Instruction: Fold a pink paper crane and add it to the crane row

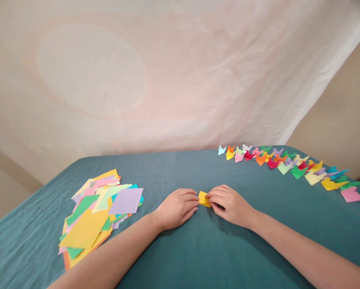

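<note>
Between my hands, on the cloth, lies a small folded piece of yellow origami paper (203,198). My left hand (179,208) rests palm down, its fingers stretched out side by side and the fingertips at the paper's left edge. My right hand (228,204) pinches the paper's right side between thumb and fingers, which hide that part of it. A crease or flap shows low on the visible yellow face.
A dark green cloth (180,257) covers the table. To the left, loose colored paper squares (86,228) lie in an overlapping heap, a lilac square (126,201) on top. Rows of folded paper birds (298,171) stand along the right. Behind hangs a pale curtain (180,80).
</note>
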Motion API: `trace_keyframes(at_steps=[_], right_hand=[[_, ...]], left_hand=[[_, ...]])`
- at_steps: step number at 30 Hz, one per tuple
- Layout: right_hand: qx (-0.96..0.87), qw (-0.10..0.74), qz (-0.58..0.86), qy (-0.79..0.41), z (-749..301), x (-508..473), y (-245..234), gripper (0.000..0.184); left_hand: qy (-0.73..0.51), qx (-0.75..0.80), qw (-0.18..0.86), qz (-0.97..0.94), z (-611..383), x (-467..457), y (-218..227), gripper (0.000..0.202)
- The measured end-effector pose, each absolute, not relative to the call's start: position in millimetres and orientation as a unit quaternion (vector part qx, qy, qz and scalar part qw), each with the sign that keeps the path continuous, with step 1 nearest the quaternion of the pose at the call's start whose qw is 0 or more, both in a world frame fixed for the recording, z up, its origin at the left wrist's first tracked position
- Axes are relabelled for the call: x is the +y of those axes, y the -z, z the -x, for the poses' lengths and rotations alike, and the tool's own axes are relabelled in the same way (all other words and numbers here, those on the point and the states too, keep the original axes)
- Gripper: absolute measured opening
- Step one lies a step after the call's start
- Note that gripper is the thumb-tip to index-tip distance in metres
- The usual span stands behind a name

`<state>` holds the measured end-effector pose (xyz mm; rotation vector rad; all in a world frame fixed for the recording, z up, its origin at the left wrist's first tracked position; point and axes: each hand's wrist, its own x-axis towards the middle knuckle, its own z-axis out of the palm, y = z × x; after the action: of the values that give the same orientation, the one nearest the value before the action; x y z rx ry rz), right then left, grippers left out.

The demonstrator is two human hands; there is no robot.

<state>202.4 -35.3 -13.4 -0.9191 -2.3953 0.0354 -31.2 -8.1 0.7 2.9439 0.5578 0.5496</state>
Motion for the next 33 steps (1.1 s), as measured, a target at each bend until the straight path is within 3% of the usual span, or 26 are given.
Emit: trace_keyframes(at_steps=[15,33], right_hand=[[-0.825,0.349,0.418,-0.152,-195.2,-32.6,16.2,0.012],[-0.793,0.344,0.471,-0.176,-192.2,-28.5,20.5,0.008]], left_hand=[[-0.18,0.171,0.039,-0.968,30.1,-10.0,-3.1,0.028],[-0.115,0.199,0.014,-0.973,26.5,-14.2,-9.9,0.029]])
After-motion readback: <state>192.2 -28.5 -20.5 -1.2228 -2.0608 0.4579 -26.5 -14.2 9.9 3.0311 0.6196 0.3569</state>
